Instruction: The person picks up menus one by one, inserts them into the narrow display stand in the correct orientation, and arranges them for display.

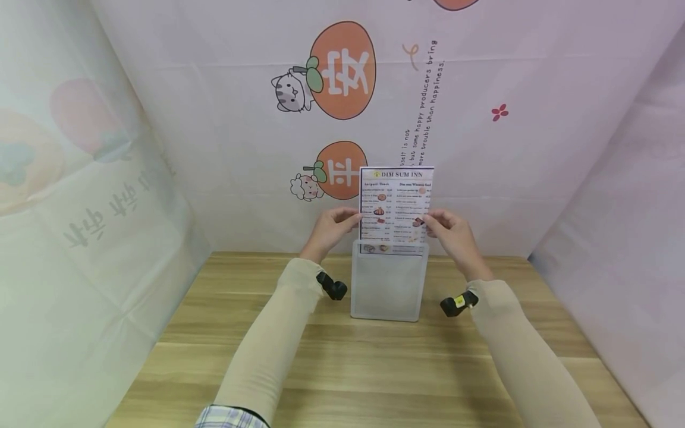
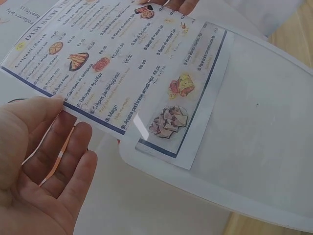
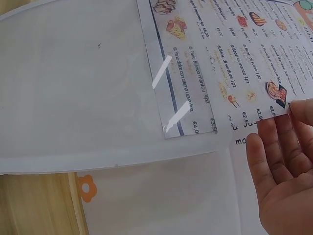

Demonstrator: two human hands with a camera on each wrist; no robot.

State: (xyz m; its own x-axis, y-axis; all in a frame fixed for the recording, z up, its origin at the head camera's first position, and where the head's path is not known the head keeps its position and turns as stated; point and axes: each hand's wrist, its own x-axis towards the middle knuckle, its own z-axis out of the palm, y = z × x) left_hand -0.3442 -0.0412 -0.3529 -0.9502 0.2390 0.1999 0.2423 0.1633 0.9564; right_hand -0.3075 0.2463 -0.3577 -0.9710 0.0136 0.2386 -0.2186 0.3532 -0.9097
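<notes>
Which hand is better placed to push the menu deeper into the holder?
Neither left nor right seems better: the left hand pinches one side of the menu, the right hand the opposite side, similarly high. The menu's bottom is in the holder, so pushing together looks best.

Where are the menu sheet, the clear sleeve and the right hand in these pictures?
Menu sheet (image 1: 395, 208): head view, middle of its printed face.
Clear sleeve (image 1: 389, 288): head view, its front below the sheet.
Right hand (image 3: 286, 182): right wrist view, upper palm.

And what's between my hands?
The menu, pinched at its sides by the left hand and right hand, its lower end in the holder; the head view shows it.
</notes>
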